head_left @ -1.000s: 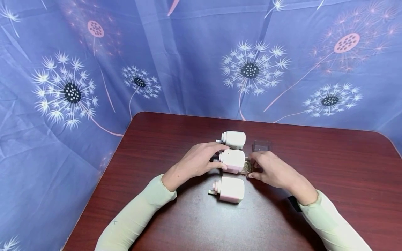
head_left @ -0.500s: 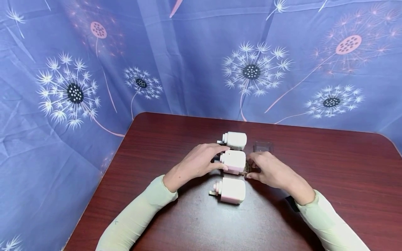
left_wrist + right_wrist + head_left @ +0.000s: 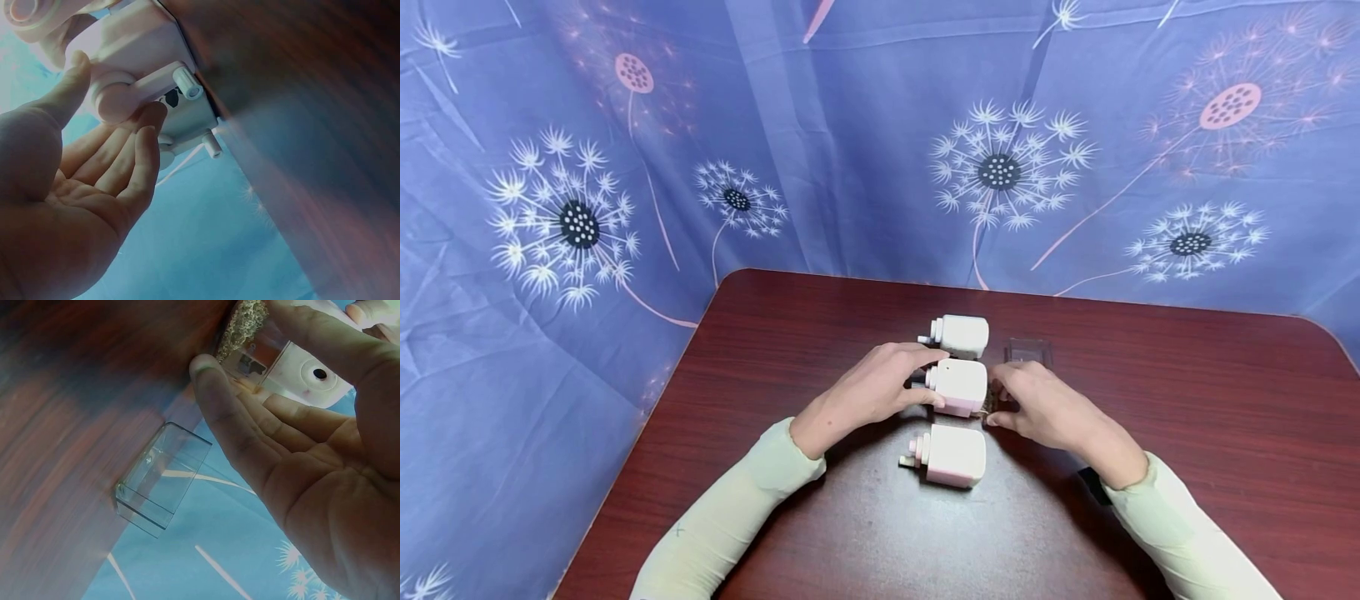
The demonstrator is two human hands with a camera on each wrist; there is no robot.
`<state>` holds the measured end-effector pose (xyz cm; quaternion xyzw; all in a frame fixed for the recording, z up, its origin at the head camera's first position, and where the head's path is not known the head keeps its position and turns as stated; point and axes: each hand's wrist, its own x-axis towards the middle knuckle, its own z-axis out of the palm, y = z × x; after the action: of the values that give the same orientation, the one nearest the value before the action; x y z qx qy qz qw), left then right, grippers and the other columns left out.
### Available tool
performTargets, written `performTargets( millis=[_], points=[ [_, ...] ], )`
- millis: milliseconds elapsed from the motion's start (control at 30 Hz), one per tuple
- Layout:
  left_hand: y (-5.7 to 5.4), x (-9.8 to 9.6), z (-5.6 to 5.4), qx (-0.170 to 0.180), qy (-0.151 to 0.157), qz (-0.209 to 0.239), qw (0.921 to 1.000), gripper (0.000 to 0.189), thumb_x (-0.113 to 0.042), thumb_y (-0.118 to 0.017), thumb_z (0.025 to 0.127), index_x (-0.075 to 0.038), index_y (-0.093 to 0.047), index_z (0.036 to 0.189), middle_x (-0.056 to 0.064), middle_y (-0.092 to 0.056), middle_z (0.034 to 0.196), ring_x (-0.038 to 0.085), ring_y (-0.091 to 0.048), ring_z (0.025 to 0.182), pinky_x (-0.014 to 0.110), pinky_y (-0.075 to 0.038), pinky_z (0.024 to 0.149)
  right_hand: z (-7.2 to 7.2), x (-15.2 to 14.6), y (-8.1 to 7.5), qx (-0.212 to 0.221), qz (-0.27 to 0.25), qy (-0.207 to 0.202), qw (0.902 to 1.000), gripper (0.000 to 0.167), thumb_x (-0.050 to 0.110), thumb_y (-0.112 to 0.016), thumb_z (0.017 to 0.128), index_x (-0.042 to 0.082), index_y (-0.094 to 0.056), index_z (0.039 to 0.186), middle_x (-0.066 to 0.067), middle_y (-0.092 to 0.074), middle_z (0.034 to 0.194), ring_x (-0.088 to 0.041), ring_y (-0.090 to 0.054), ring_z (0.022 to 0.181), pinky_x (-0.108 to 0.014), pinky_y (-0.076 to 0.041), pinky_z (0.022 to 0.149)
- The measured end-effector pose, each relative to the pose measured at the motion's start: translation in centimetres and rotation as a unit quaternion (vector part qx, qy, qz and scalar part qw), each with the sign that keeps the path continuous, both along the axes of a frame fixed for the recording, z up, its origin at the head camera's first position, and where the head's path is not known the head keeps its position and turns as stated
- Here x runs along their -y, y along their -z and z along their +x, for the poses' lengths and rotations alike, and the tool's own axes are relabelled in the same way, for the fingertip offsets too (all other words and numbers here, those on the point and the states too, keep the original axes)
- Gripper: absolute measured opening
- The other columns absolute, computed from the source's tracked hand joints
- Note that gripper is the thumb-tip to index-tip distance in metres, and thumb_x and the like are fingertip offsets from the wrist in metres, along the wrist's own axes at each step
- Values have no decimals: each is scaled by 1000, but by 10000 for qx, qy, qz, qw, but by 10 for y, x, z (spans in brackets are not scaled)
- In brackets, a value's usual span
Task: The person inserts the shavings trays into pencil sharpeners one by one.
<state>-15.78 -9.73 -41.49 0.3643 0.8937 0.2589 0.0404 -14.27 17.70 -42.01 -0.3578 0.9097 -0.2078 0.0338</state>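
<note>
While the left hand [image 3: 880,379] is spanning the middle pink-and-white crank box [image 3: 961,383], thumb on its near side and a finger at its far edge, that grip is holding the box, apparently so that it is not shifting. Its crank knob [image 3: 189,82] is jutting out beside the curved fingers, so the hollow palm is probably leaving room for it. Directly opposite, the right hand [image 3: 1045,400] is holding a clear drawer [image 3: 270,344] of brown flakes [image 3: 242,328] between thumb and fingers, likely because its two sides are offering good purchase; the drawer is lying at the box's right side, the fingers hiding how deep it is sitting. Just beyond the right grip, a loose clear bin [image 3: 144,503] is standing on the counter [image 3: 820,317], seemingly parked within reach. Flanking the left grip, one crank box is resting beyond it [image 3: 965,335] and another crank box [image 3: 955,454] is resting nearer the person, perhaps making an orderly row. Farthest from both grips, a blue dandelion-print cloth [image 3: 865,125] is hanging behind the counter.
</note>
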Motion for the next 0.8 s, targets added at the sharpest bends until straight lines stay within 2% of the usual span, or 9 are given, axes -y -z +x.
performTargets(
  millis=[800],
  points=[
    [3, 0, -1, 32, -29, 19, 10000, 68, -39, -82, 93, -6, -61, 149, 9, -68, 142, 18, -64, 130, 32, -51, 110, -2, 11, -2, 55, 85, 157, 9998, 36, 12, -95, 79, 8, -60, 88, 3, -58, 75, -10, -52, 70, -30, -46, 60]
  ],
)
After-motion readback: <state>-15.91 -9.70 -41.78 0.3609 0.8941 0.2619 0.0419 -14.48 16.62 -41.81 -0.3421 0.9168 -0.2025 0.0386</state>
